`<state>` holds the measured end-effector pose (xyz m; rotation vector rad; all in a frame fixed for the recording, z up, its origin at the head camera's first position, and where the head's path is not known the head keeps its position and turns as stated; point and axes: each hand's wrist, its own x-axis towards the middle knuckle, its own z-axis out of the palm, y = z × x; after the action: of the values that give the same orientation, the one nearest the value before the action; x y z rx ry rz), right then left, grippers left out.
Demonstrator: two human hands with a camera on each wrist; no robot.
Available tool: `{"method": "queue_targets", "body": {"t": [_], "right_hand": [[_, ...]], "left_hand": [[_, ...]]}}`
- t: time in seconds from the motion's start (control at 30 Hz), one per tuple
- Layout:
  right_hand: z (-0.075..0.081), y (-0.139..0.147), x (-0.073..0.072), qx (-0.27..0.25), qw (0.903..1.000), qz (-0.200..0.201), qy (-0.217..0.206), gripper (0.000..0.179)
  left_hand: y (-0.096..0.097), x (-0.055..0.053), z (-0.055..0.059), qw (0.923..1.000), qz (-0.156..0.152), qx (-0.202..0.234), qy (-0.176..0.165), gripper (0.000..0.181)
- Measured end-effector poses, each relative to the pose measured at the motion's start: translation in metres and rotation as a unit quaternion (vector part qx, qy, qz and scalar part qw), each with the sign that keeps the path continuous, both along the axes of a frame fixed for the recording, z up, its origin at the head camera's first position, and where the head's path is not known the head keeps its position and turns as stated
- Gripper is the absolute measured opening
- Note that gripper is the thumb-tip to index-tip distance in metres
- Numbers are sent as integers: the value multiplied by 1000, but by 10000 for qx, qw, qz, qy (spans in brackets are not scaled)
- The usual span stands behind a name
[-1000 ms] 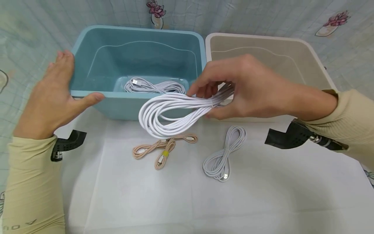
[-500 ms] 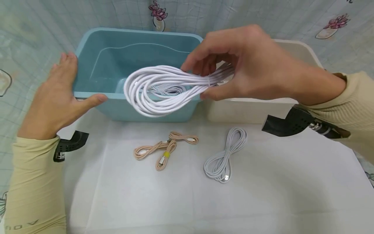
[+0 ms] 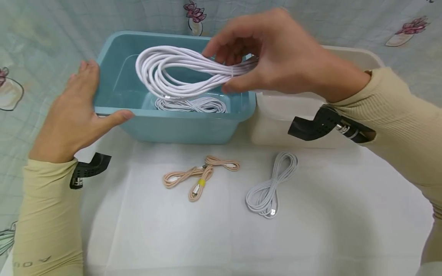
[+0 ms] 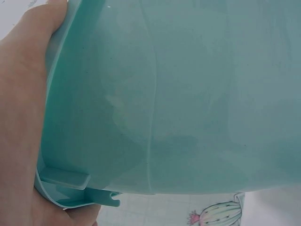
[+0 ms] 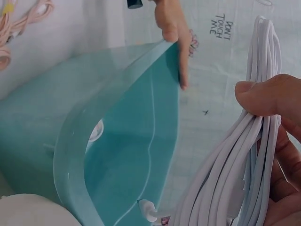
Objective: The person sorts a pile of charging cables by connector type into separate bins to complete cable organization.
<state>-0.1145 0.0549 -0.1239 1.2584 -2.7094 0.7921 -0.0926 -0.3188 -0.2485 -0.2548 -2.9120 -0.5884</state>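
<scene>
My right hand (image 3: pixel 276 53) pinches a bundled white cable (image 3: pixel 214 71) between thumb and fingers, and its wide loops hang out to the left over the opening of the blue bin (image 3: pixel 179 128). From close by, the right wrist view shows the gathered strands (image 5: pixel 211 179) and a white plug (image 5: pixel 147 210) at the bundle's side. Flat along the bin's left end lies my left hand (image 3: pixel 74 111), fingers straight, thumb over the front rim. Inside that bin, on its floor, rests another coiled white cable (image 3: pixel 207 104), partly covered in the head view by the held one.
A beige bin (image 3: pixel 276 134) stands to the right of the blue one, partly behind my right arm. On the white-covered table (image 3: pixel 193 237) in front lie several tan cables (image 3: pixel 202 176) and a coiled pale grey cable (image 3: pixel 271 188). A printed curtain (image 3: pixel 228 11) hangs behind.
My right hand has lifted the white cable from in front of the blue bin's rim up and back over its opening. The left hand keeps its place on the bin.
</scene>
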Motion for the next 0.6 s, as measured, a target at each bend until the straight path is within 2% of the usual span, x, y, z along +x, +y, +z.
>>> {"method": "queue_targets", "body": {"t": [0.07, 0.27, 0.6], "right_hand": [[-3, -4, -3, 0, 9997, -149, -172, 45], [-19, -14, -26, 139, 9987, -346, -344, 48], [-34, -22, -44, 369, 9967, -263, -672, 45]], "left_hand": [[2, 0, 0, 10000, 0, -1, 10, 107], [5, 3, 2, 10000, -7, 7, 7, 107], [8, 6, 2, 9999, 76, -34, -84, 109]]}}
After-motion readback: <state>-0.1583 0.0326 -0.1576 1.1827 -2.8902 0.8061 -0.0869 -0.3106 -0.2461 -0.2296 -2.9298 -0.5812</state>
